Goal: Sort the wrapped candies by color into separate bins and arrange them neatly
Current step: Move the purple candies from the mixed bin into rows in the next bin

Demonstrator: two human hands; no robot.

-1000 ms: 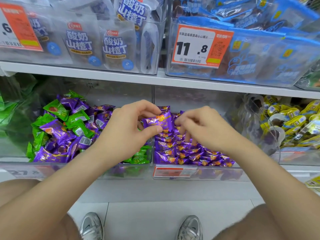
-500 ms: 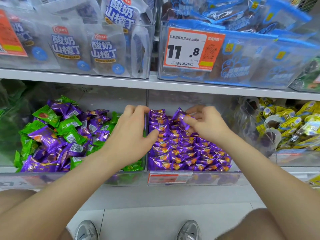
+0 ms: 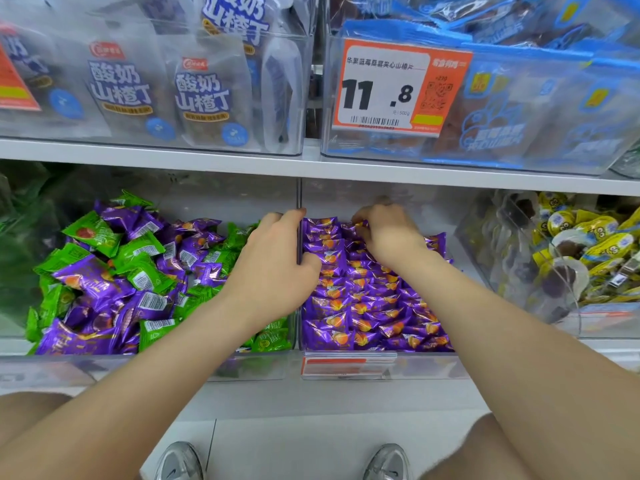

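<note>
The purple candy (image 3: 361, 224) in play lies at the back of the purple bin (image 3: 426, 366), just right of the bin's left wall. The right hand (image 3: 389, 235) is bent down over it, and its curled fingertips (image 3: 358, 230) pinch the wrapper. In front of that hand, towards the bin's front wall, the other purple candies (image 3: 363, 303) lie in tight overlapping rows that fill the floor of the bin.

The left hand (image 3: 277, 268) straddles the purple bin's left wall. Its thumb rests inside on the leftmost row and its fingers are curled on the far side of the wall. Whether it has hold of anything there cannot be told.

Touching the purple bin on its left is the mixed bin (image 3: 104, 368), where green candies (image 3: 138, 268) and more purple ones lie jumbled in a loose heap. The left forearm crosses that bin's right front corner and hides part of the heap.

On the purple bin's front is a red label (image 3: 334, 364). Just to its right stands a clear bin of yellow-wrapped sweets (image 3: 588, 237).

Above runs a white shelf board (image 3: 207, 161). It carries clear tubs of bagged snacks and an orange price tag (image 3: 384, 88) reading 11.8. Below, on the floor, are two grey shoes (image 3: 180, 462).
</note>
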